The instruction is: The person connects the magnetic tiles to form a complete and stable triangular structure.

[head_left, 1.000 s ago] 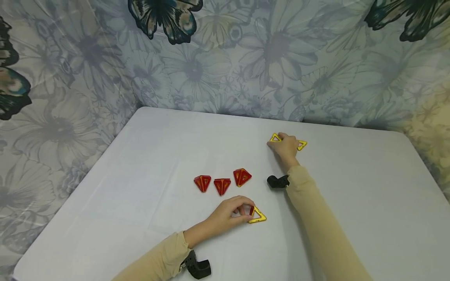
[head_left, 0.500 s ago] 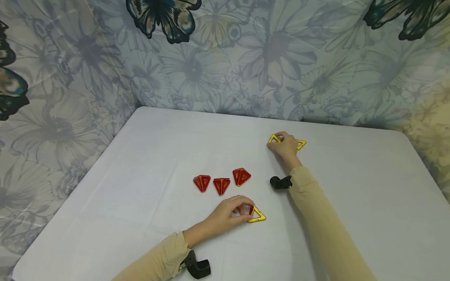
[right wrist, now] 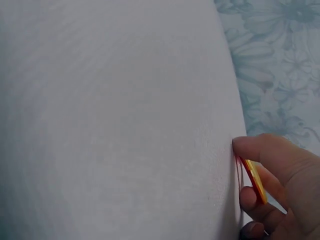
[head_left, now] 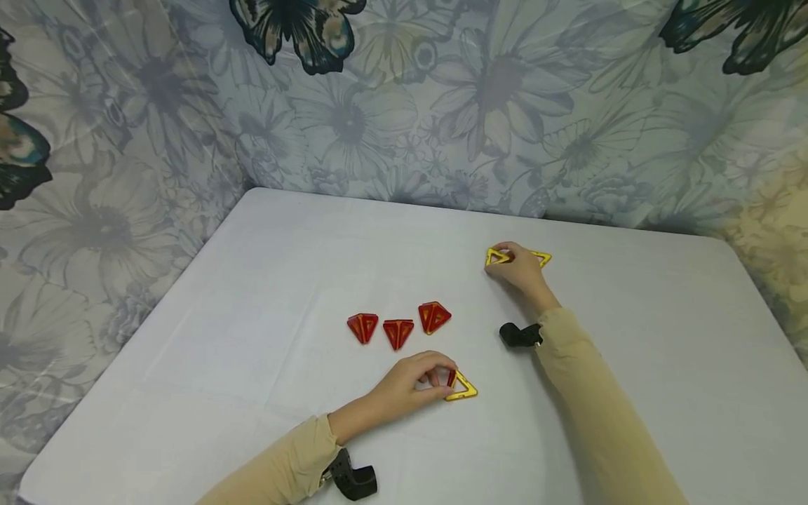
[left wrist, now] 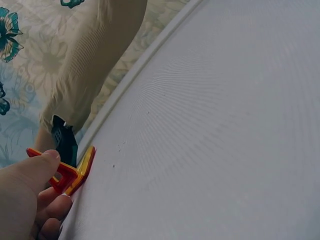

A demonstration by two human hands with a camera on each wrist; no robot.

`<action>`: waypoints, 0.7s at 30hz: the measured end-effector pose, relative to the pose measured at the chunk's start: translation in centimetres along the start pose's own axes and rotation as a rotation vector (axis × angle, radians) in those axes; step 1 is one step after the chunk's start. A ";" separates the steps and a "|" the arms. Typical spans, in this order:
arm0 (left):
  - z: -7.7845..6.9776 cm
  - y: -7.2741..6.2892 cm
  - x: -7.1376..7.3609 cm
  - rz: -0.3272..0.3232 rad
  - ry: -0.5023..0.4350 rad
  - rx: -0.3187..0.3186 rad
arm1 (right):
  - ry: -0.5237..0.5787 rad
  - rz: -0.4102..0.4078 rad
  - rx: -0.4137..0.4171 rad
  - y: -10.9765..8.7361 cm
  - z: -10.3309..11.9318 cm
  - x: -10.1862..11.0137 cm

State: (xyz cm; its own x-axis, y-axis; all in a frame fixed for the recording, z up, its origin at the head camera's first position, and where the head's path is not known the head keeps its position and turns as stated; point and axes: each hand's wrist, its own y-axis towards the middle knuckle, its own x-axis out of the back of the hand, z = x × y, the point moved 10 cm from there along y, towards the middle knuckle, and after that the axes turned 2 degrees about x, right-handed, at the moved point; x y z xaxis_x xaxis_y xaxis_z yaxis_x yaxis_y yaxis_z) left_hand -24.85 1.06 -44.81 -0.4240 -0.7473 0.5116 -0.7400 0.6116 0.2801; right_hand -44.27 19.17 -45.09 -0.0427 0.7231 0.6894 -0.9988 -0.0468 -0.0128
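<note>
In the head view my left hand (head_left: 407, 386), nearer the front of the table, pinches a red triangular tile (left wrist: 60, 186) joined at an angle to a yellow triangular tile (head_left: 463, 397). The left wrist view shows the thumb on the red one, with the yellow one leaning beside it. Farther back, my right hand (head_left: 522, 270) holds a yellow triangle tile (head_left: 488, 257) by thumb and fingers, its edge showing in the right wrist view. Behind that hand, another yellow triangle tile (head_left: 544, 254) sticks out, partly hidden.
Three red folded triangle pieces, a left one (head_left: 362, 328), a middle one (head_left: 398, 334) and a right one (head_left: 434, 318), lie in a row mid-table. Patterned cloth (head_left: 404, 140) rises behind the white table's (head_left: 284, 245) back edge.
My right hand has shifted slightly right and toward me, and the yellow tile at its fingertips has turned a little. The left hand and the red pieces stay put.
</note>
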 end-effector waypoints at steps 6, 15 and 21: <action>-0.1 0.0 0.0 0.000 0.000 -0.005 | -0.053 0.071 0.109 -0.9 0.8 -0.2; -0.2 0.0 0.4 0.002 -0.001 -0.002 | -0.066 0.145 0.206 -3.6 1.6 -0.9; -0.3 0.0 0.3 0.005 -0.015 -0.017 | -0.124 0.193 0.294 -6.2 2.3 -1.5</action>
State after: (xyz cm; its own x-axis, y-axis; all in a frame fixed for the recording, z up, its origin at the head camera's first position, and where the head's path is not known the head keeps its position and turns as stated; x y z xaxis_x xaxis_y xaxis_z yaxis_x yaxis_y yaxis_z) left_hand -24.84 0.93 -44.45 -0.4360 -0.7478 0.5007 -0.7285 0.6199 0.2915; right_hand -37.92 16.80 -44.32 -0.2086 0.5935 0.7773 -0.9227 -0.3828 0.0447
